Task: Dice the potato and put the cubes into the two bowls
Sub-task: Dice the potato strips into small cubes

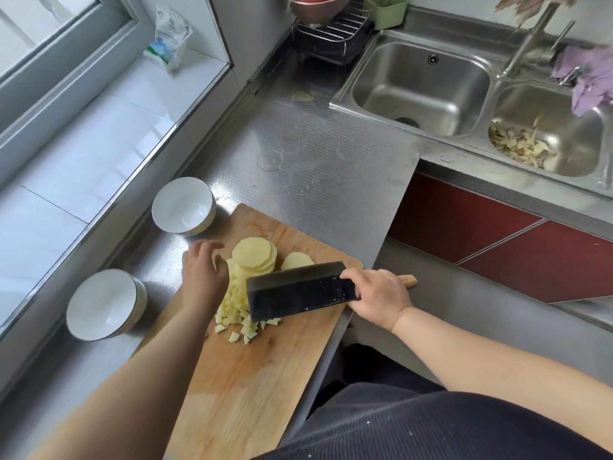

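Observation:
A wooden cutting board [252,386] lies on the steel counter. On it stands a stack of potato slices [254,255], with another slice pile [297,260] behind the blade and a heap of small potato cubes [237,318] in front. My right hand [376,298] grips the handle of a dark cleaver [300,290], whose blade is down among the potato. My left hand [204,270] rests beside the slice stack with fingers curled over the cut strips. Two white bowls, one far [184,205] and one near [104,303], stand to the left of the board.
A double steel sink [421,84] sits at the back right, its right basin holding potato peels [520,144]. A purple cloth [587,78] hangs by the tap. A dish rack [331,34] stands at the back. The counter edge [394,214] drops off right of the board.

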Tool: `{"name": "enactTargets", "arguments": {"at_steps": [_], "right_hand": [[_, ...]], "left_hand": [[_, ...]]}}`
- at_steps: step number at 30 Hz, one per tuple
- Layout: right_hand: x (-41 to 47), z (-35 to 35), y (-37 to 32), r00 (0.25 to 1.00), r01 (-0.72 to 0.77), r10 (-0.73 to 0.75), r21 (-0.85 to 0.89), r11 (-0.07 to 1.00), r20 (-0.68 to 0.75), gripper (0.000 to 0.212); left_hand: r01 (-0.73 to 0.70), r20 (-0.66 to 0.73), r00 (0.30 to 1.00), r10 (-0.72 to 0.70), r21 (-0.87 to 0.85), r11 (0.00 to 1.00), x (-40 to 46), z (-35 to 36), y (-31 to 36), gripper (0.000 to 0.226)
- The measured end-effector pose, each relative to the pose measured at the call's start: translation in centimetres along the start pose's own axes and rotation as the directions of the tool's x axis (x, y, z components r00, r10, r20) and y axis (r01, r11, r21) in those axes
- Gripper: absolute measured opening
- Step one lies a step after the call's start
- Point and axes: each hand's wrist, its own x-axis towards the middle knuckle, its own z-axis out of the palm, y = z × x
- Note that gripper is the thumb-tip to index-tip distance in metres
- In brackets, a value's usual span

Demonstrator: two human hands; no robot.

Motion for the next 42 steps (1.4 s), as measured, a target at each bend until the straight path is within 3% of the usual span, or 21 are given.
{"name": "enactTargets", "arguments": {"at_steps": [3, 6, 8, 11, 14, 22, 29, 35, 42], "right_hand": [[-0.5, -0.2, 0.0, 0.980, -0.196, 0.197, 0.044, 0.980, -0.038, 0.059], [0.0, -0.4, 0.1, 0.930, -0.365, 0.367, 0.064, 0.929, -0.021, 0.041], [0.6, -0.5, -0.1, 0.876, -0.481, 0.481, 0.107, 0.870, 0.031, 0.030], [1.0, -0.8, -0.6, 0.812, -0.579, 0.582, 0.177, 0.796, 0.035, 0.024], [1.6, -0.9, -1.1, 0.752, -0.655, 0.650, 0.237, 0.718, 0.108, 0.020], [2.4, -0.8, -1.2, 0.730, -0.683, 0.652, 0.222, 0.696, 0.203, 0.019], [2.7, -0.7, -1.7, 0.738, -0.671, 0.616, 0.206, 0.712, 0.276, 0.019], [2.8, -0.7, -2.2, 0.765, -0.638, 0.581, 0.209, 0.741, 0.278, 0.019], [3.0, -0.6, -3.2, 0.781, -0.618, 0.554, 0.225, 0.754, 0.288, 0.017]], "left_hand": [[0.072, 0.077, 0.994, -0.074, 0.028, 0.997, 1.7, 0.2, 0.7, 0.039], [-0.080, 0.260, 0.965, 0.029, 0.188, 0.979, 3.0, 0.8, 1.7, 0.051], [-0.206, 0.390, 0.917, 0.085, 0.279, 0.938, 3.7, 1.3, 2.7, 0.063], [-0.295, 0.589, 0.807, 0.048, 0.332, 0.896, 4.4, 2.3, 4.0, 0.082], [-0.363, 0.675, 0.738, 0.008, 0.388, 0.847, 4.9, 3.1, 4.9, 0.084], [-0.361, 0.699, 0.714, -0.035, 0.411, 0.837, 5.5, 3.3, 5.7, 0.068], [-0.319, 0.662, 0.749, -0.020, 0.387, 0.865, 5.1, 3.2, 5.8, 0.066], [-0.159, 0.591, 0.806, -0.027, 0.259, 0.953, 5.3, 2.8, 4.9, 0.059], [0.019, 0.507, 0.862, -0.013, -0.007, 1.000, 5.4, 1.6, 4.0, 0.057]]}}
